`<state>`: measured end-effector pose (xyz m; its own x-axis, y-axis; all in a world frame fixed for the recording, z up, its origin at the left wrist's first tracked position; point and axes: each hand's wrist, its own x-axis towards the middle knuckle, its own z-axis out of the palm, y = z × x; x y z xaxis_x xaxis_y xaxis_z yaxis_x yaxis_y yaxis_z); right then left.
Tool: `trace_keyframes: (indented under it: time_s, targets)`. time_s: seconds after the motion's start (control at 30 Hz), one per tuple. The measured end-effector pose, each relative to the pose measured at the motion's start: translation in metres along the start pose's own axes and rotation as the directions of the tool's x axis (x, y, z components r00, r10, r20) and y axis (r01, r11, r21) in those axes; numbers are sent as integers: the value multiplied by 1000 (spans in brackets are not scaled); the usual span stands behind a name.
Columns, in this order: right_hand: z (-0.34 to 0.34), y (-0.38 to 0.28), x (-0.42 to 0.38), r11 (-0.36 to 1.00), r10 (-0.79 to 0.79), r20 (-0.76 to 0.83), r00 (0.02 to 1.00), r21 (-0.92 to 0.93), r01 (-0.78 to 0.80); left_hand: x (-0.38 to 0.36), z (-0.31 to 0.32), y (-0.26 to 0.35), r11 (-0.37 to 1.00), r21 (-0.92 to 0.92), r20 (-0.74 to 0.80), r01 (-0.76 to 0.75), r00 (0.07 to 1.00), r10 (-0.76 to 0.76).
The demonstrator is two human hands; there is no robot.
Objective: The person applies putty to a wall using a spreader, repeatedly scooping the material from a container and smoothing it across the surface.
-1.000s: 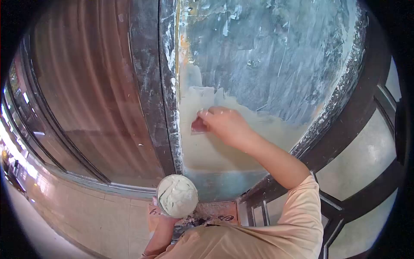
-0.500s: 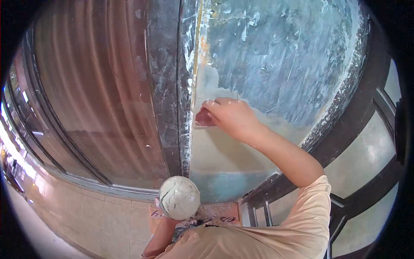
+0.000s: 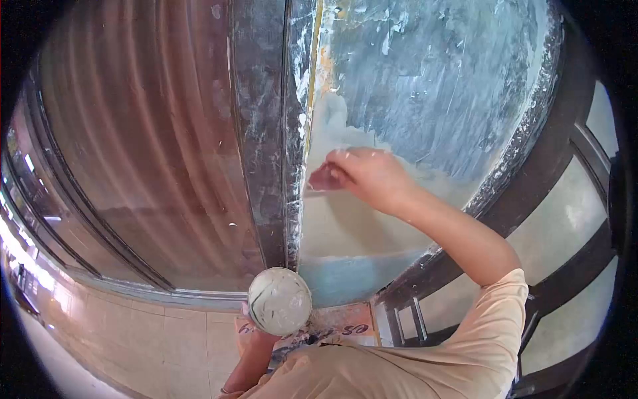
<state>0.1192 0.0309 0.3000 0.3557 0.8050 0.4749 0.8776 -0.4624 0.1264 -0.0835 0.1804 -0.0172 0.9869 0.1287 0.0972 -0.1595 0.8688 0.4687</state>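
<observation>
My right hand point(image 3: 377, 178) is closed on a flat reddish-brown spreader point(image 3: 327, 178), pinched between thumb and fingers. The spreader's edge lies against a smooth pale layer of putty point(image 3: 319, 219) on the lower wall, close to the dark frame at its left. Above that layer the wall point(image 3: 425, 86) is bluish grey, rough and streaked with white. Low in the view, my left hand point(image 3: 258, 338) holds a round tub point(image 3: 251, 311) of whitish putty point(image 3: 282, 299). Most of the left fingers are hidden beneath the tub.
A dark, white-smeared wooden post point(image 3: 262, 133) stands left of the wall, beside a glass pane point(image 3: 146, 133) with brownish drapes. Dark-framed panels point(image 3: 565, 219) are on the right. A printed orange mat point(image 3: 352, 319) lies on the tiled floor point(image 3: 153, 332) below.
The whole view has shifted, so the wall appears further right and slightly higher. My right hand and spreader have slid a little down along the wall. The tub stays held low.
</observation>
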Motion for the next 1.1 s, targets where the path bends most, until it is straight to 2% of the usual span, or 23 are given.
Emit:
trace_keyframes:
  time_s: [0.1, 0.13, 0.2, 0.23, 0.27, 0.37, 0.47, 0.53, 0.57, 0.63, 0.67, 0.73, 0.77, 0.83, 0.87, 0.9, 0.97, 1.0, 1.03, 1.1]
  targets:
    - [2, 12, 3, 999, 43, 32, 999, -19, -42, -2, -4, 4, 1000, 21, -20, 6, 1000, -5]
    - [-11, 20, 16, 997, 66, -11, 998, -44, -67, -1, -3, 5, 1000, -2, -31, 9, 999, -9]
    - [-56, 25, 38, 997, 56, -299, 953, -31, -68, -1, -2, 5, 1000, -24, -40, 20, 999, -21]
    - [-77, 26, 45, 997, 53, -468, 882, 69, -23, 0, -2, 5, 999, -33, -54, -4, 999, 2]
    - [-99, 28, 50, 998, 59, -538, 841, 19, -58, 0, -2, 6, 999, -42, -70, -29, 997, 26]
    - [-120, 27, 50, 992, 113, -571, 813, 111, -60, -4, -7, 6, 1000, -18, -58, -25, 998, 24]
    - [-72, 12, 34, 989, 128, -288, 949, 103, -102, -7, -14, 8, 998, -61, -33, -2, 999, 0]
    - [-36, 13, 24, 998, 68, -90, 994, -4, -68, -6, -16, 8, 999, -50, -40, -5, 999, 3]
    - [-35, 15, 25, 998, 68, -92, 993, -5, -69, -5, -17, 9, 999, -39, -48, -12, 999, 11]
    - [-39, 24, 34, 999, 45, -196, 980, 22, -42, -4, -14, 12, 999, -35, -53, 0, 999, -1]
    - [-54, 31, 43, 1000, 20, -318, 948, 11, -17, -5, -14, 13, 999, -35, -62, 14, 998, -16]
    - [-92, 32, 52, 996, 92, -483, 871, 62, -71, -5, -15, 14, 1000, -27, -78, 9, 997, -11]
    - [-102, 35, 55, 995, 94, -482, 871, 63, -72, -5, -16, 14, 1000, -20, -93, 1, 996, -3]
    - [-114, 39, 56, 999, 48, -583, 811, 14, -49, -6, -17, 14, 1000, -5, -99, -14, 995, 14]
    - [-113, 27, 52, 988, 154, -472, 868, 97, -123, -7, -18, 14, 999, 8, -104, -31, 994, 32]
    - [-103, 23, 48, 987, 156, -470, 869, 98, -125, -7, -19, 15, 1000, 8, -105, -29, 994, 29]
    - [-71, 26, 41, 999, 35, -232, 972, 4, -35, -8, -18, 17, 998, -62, -104, -6, 995, 0]
    - [-62, 28, 42, 999, 36, -214, 976, 21, -33, -8, -20, 16, 998, -61, -104, -7, 995, 1]
    - [-68, 30, 43, 999, 36, -219, 975, 21, -32, -7, -24, 14, 999, -32, -105, -27, 994, 24]
    - [-94, 37, 50, 993, 107, -465, 879, 7, -117, -7, -25, 13, 999, 0, -109, -44, 993, 43]
